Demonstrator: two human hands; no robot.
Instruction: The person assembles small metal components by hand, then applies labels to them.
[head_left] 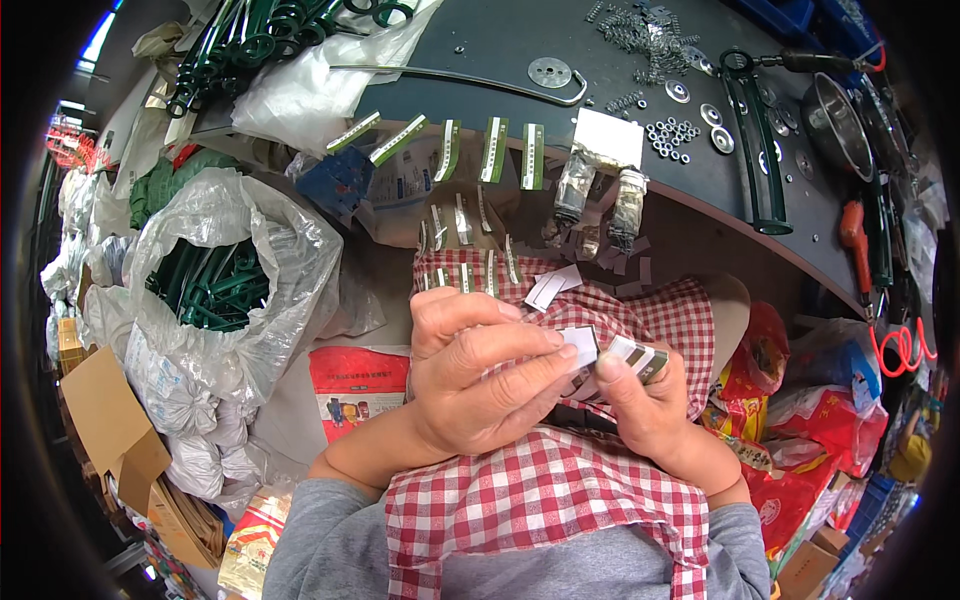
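Over my lap, my left hand (490,375) pinches a small white label (580,345) between thumb and fingertips. Close beside it, my right hand (645,400) grips a small stack of white-and-dark label strips (638,358) with the thumb on top. The two hands nearly meet. Beyond them, several green-and-white sticker strips (493,150) hang in a row from the table's near edge. Smaller strips (465,277) cling to my red-and-white checked apron (540,480) around the knee. White paper slips (553,287) lie on the apron just past my hands.
A clear bag of dark green metal parts (207,285) stands at left. The dark table (450,85) bears more green parts (270,35), a bent metal rod (470,78), springs (650,40), nuts (672,138) and a metal bowl (838,125). Taped supports (625,210) hang below a white block (608,138).
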